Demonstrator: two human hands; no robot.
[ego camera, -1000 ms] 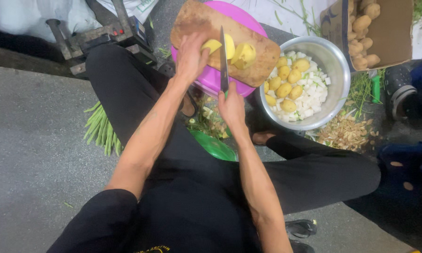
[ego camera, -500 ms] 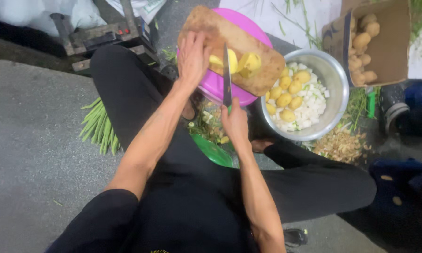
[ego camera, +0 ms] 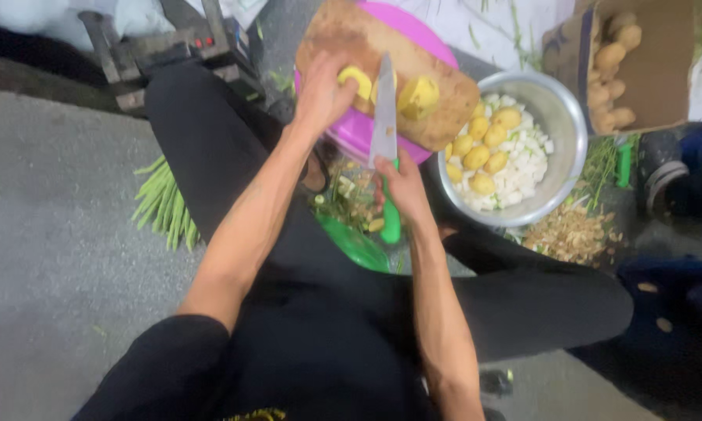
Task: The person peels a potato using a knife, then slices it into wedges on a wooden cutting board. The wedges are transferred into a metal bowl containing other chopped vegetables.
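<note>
Brown cardboard box (ego camera: 651,70) (upper right, potato-filled)

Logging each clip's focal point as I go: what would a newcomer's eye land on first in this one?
First the knife, its blade laid up the middle of the wooden cutting board between peeled yellow potato pieces, gripped by the right hand while the left hand steadies a piece. Next, the bright pink basin under the board, and the metal bowl of potatoes and white chunks to its right.
</note>
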